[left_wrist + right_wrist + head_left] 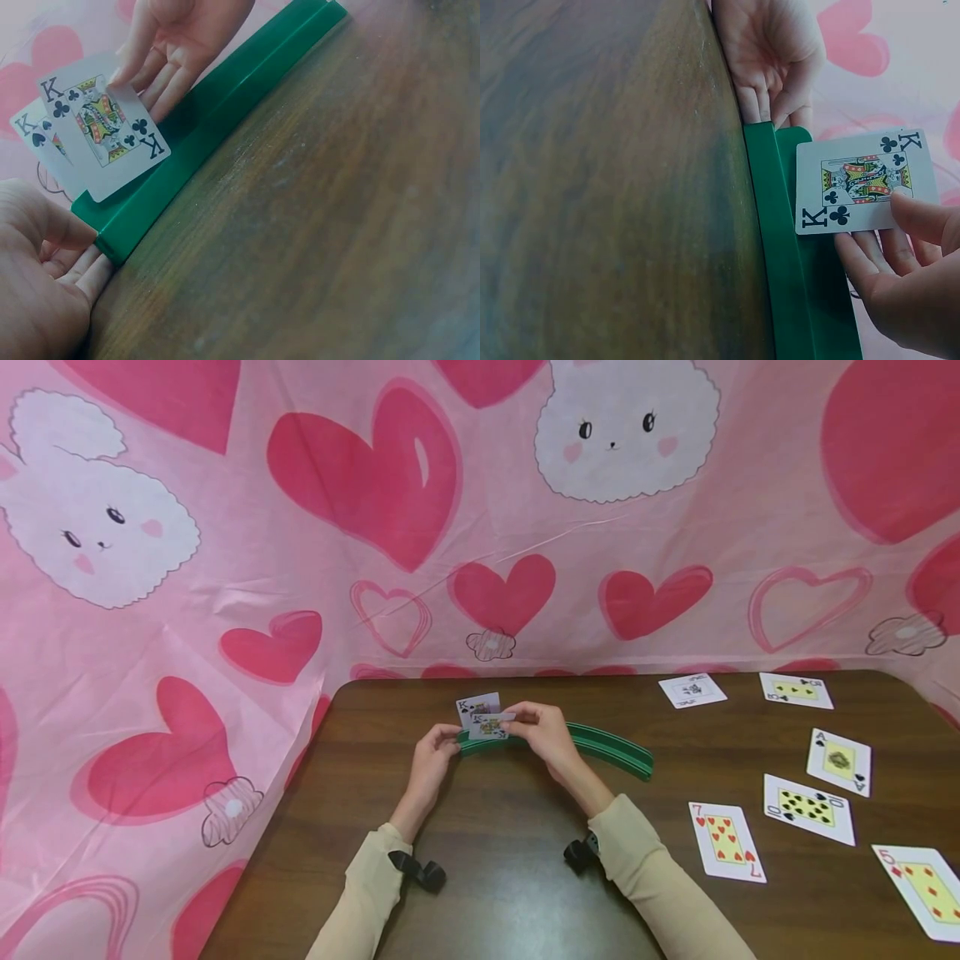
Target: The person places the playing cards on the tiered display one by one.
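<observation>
A curved green playing card holder (611, 748) lies on the brown table. At its left end my left hand (432, 762) pinches the rack between thumb and fingers. My right hand (547, 737) holds the king of clubs (101, 124) by one side, thumb on its face and fingers behind. That card is upright, its lower edge at the holder's groove; whether it sits in the groove I cannot tell. Behind it the king of spades (58, 161) stands at the same end, partly covered, its lower part hidden.
Face-up cards lie spread at the right: a seven of hearts (726, 842), a ten of spades (808, 808), an ace of spades (839, 762), a five of diamonds (926, 889), a joker (692, 691) and a black-suited card (797, 691). A pink heart-patterned cloth (510, 527) hangs behind the table.
</observation>
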A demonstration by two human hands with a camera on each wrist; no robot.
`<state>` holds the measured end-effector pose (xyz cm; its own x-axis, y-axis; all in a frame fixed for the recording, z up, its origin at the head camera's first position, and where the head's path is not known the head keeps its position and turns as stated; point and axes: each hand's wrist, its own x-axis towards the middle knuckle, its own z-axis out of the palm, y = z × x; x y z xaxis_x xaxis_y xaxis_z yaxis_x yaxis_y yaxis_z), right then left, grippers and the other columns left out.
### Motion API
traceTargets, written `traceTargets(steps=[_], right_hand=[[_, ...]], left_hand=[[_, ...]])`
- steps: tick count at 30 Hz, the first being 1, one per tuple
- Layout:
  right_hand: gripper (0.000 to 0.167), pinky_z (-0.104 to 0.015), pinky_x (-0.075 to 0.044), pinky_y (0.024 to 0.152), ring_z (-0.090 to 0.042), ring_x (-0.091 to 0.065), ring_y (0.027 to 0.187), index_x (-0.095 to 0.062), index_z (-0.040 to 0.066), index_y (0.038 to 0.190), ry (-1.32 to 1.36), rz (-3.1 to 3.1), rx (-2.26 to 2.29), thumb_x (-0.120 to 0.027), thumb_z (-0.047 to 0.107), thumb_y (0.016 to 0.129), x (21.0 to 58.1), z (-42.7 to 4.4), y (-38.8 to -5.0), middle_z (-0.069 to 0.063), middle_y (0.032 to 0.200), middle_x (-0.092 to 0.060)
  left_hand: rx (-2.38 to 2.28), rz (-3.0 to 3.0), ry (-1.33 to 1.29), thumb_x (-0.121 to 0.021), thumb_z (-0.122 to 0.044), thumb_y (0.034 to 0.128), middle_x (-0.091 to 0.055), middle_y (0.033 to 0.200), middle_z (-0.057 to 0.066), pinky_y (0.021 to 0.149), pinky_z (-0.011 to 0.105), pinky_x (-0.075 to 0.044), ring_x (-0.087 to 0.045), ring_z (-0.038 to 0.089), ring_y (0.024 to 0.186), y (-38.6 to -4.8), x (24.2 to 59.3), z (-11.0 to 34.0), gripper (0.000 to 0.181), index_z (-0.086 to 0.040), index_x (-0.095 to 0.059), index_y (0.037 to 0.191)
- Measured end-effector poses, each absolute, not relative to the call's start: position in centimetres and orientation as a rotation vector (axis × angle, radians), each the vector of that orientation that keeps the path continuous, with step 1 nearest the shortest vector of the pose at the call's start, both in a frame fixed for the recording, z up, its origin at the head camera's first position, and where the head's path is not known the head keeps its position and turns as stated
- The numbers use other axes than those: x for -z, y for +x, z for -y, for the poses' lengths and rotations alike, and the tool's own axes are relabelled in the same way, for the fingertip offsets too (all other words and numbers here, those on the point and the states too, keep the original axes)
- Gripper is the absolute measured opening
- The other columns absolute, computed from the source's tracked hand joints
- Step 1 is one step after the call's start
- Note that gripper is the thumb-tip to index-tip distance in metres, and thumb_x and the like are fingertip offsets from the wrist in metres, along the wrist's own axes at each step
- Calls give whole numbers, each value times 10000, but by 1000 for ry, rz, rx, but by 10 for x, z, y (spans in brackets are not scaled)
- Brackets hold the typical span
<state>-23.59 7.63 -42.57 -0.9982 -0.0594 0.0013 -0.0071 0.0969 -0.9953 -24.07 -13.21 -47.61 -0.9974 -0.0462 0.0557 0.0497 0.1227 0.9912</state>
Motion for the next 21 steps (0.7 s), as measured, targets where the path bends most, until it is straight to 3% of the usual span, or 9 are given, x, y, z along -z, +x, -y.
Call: traceTargets(steps=[21], right_hand=[[171, -408, -533, 931, -282, -652, 1016, -758, -8, 1095, -38, -2330, 2051, -742, 72, 944, 428, -76, -236, -155, 1123, -737]], left_hand=[[2018, 2319, 20, -541, 82, 962, -671, 1168, 190, 886, 273, -490, -608, 238, 1054, -241, 476, 131, 224, 80, -665, 1149]])
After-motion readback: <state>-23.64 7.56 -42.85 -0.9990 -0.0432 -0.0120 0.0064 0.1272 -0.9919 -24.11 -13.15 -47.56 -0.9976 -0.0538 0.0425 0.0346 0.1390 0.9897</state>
